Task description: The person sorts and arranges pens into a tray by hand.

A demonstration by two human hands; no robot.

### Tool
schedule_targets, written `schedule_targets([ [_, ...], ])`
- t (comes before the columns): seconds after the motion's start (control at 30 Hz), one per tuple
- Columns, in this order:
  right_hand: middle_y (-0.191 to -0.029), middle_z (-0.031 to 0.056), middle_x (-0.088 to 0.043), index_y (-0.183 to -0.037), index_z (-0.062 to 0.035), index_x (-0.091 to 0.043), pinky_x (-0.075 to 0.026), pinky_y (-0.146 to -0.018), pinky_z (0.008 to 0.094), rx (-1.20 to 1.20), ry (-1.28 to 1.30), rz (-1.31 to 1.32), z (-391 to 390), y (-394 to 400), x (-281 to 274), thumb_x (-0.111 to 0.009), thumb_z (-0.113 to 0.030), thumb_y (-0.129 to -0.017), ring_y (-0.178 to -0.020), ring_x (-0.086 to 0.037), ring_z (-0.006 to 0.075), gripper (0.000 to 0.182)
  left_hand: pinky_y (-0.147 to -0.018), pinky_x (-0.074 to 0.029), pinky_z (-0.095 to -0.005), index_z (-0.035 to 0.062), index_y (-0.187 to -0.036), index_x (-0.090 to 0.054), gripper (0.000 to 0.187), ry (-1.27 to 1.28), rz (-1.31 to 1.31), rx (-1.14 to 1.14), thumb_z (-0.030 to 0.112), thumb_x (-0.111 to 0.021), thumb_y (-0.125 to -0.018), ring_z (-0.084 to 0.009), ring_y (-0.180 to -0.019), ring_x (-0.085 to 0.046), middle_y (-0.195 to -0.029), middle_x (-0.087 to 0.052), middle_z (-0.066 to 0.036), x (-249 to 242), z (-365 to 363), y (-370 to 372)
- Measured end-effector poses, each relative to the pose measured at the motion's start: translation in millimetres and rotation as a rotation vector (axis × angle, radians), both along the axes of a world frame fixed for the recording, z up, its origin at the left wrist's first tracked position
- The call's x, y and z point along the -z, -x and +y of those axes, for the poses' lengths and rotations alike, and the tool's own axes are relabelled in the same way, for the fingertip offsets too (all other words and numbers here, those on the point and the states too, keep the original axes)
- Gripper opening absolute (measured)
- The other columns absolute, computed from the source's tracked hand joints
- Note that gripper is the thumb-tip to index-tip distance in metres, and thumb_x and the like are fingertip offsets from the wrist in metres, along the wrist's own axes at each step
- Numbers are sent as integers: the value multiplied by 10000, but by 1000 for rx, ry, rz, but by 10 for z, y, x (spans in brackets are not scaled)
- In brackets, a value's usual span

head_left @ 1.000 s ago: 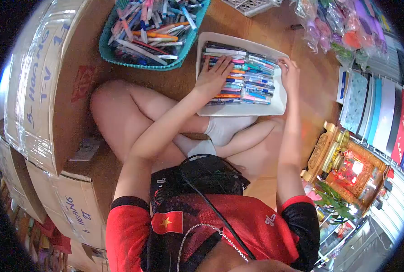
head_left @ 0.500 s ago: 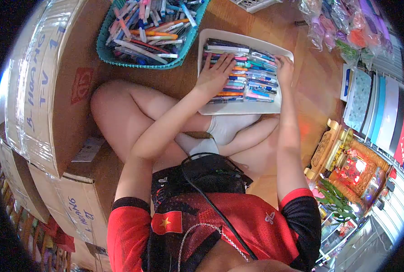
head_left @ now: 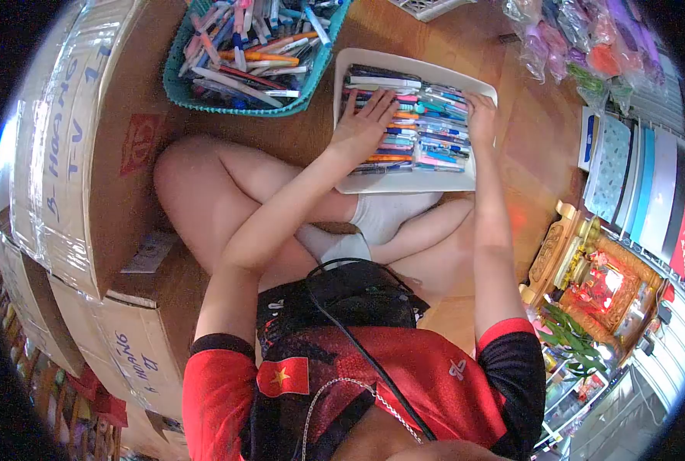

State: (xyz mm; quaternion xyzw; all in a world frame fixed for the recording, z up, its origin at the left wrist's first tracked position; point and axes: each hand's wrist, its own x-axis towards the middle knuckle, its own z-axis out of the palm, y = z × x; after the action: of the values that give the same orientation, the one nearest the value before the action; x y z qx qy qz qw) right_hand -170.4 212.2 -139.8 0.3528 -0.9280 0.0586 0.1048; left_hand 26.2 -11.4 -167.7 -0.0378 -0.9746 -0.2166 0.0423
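Note:
A white tray [head_left: 404,185] stands in front of my crossed legs, holding two side-by-side columns of pens [head_left: 438,146] in many colours. Across the left column my left hand [head_left: 364,127] lies flat, its fingers spread over the upper pens. My right hand [head_left: 481,121] is at the tray's right side, fingers reaching over the inner edge by the ends of the right column. Its fingers look bent but apart, and no pen shows lifted in either hand.
A teal basket [head_left: 296,107] heaped with loose pens stands left of the tray. Taped cardboard boxes [head_left: 54,177] are stacked on my left. Plastic-wrapped goods [head_left: 573,46] lie at the upper right, above a carved wooden altar [head_left: 600,284] with a plant [head_left: 569,338].
Both hands stay almost where they were on the pens. The view has shifted very slightly.

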Motion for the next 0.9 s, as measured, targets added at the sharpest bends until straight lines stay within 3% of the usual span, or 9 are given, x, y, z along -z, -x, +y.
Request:
schedule_targets([
  [0.13, -1041, 63, -645, -1007, -101, -683, -458, -866, 343, 20, -82, 3, -16, -83, -19, -580, -54, -778, -986, -578, 236, 255, -1097, -138, -540, 120, -1394, -301, 612, 46, -42, 20, 270, -544, -852, -198, -1379, -186, -1489, -219, -50, -52, -11, -6],
  [0.23, -1107, 77, -624, -1106, -107, -641, -440, -895, 353, 14, -159, 75, 3, -133, -9, -568, -87, -810, -1020, -569, 249, 305, -1096, -127, -546, 115, -1388, -312, 607, 33, -29, 19, 265, -544, -848, -200, -1378, -189, -1487, -223, -52, -13, -7, -7],
  [0.33, -1217, 91, -564, -1234, -141, -546, -405, -934, 394, 57, 19, 72, -73, -274, 24, -511, -170, -879, -1123, -517, 262, 358, -1097, -96, -554, 106, -1382, -329, 606, 8, -14, 13, 261, -547, -838, -203, -1376, -196, -1484, -235, -53, 18, -4, 0],
  [0.43, -1344, 113, -456, -1304, -150, -471, -335, -1003, 447, -102, -21, -44, -156, -415, 95, -494, -246, -904, -1231, -432, 284, 412, -1095, -101, -556, 108, -1384, -325, 613, 11, -20, 15, 265, -552, -836, -203, -1376, -195, -1486, -230, -50, 8, 4, -4],
  [0.47, -1400, 117, -386, -1340, -150, -426, -279, -1033, 501, -91, -1, -133, -128, -422, 190, -478, -260, -913, -1294, -354, 297, 445, -1094, -104, -558, 107, -1383, -326, 613, 11, -29, 18, 266, -552, -836, -205, -1376, -194, -1485, -230, -49, 0, 2, -3],
  [0.9, -1476, 94, -246, -1410, -175, -303, -186, -1067, 544, -94, -67, -154, -92, -442, 296, -409, -357, -935, -1365, -217, 272, 520, -1091, -157, -551, 115, -1396, -285, 609, 52, -52, 36, 268, -531, -861, -203, -1387, -158, -1494, -198, -42, -41, -13, -9],
])
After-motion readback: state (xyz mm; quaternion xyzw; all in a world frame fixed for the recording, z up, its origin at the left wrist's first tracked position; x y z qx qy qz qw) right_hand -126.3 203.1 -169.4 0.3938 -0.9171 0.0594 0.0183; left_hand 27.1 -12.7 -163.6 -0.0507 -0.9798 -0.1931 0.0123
